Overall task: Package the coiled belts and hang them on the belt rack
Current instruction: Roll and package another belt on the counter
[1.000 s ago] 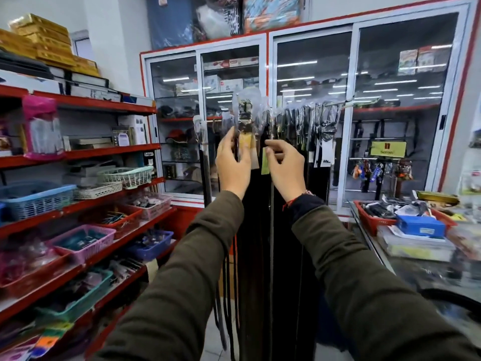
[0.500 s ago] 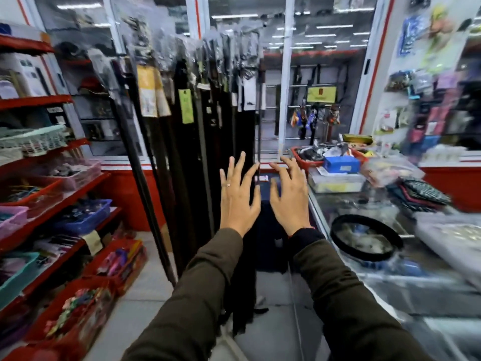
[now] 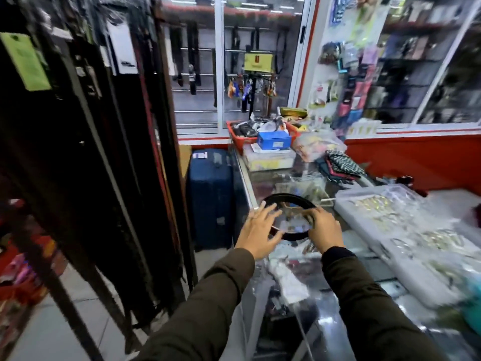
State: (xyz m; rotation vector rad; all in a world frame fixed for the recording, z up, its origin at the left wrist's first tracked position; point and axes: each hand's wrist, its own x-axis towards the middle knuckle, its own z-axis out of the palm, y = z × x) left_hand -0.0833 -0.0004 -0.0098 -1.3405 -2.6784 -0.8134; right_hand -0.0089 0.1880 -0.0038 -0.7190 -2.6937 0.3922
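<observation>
A black coiled belt (image 3: 286, 198) lies flat as a ring on the glass counter (image 3: 364, 267). My left hand (image 3: 256, 230) hovers at the ring's left edge, fingers spread and holding nothing. My right hand (image 3: 325, 230) sits at the ring's right edge with its fingers curled over the rim. The belt rack (image 3: 104, 152), crowded with long dark hanging belts and paper tags, fills the left side of the view. Clear plastic packaging (image 3: 289, 285) lies on the counter just below my hands.
A dark blue suitcase (image 3: 210, 196) stands on the floor between the rack and the counter. Clear boxes of metal buckles (image 3: 377, 212) lie to the right. A red basket (image 3: 242, 142) and a blue box (image 3: 273, 139) are at the counter's far end.
My hands let go of the belts on the rack and came down. I turned right to the counter, and both hands now reach the coiled belt, the right closing on its rim.
</observation>
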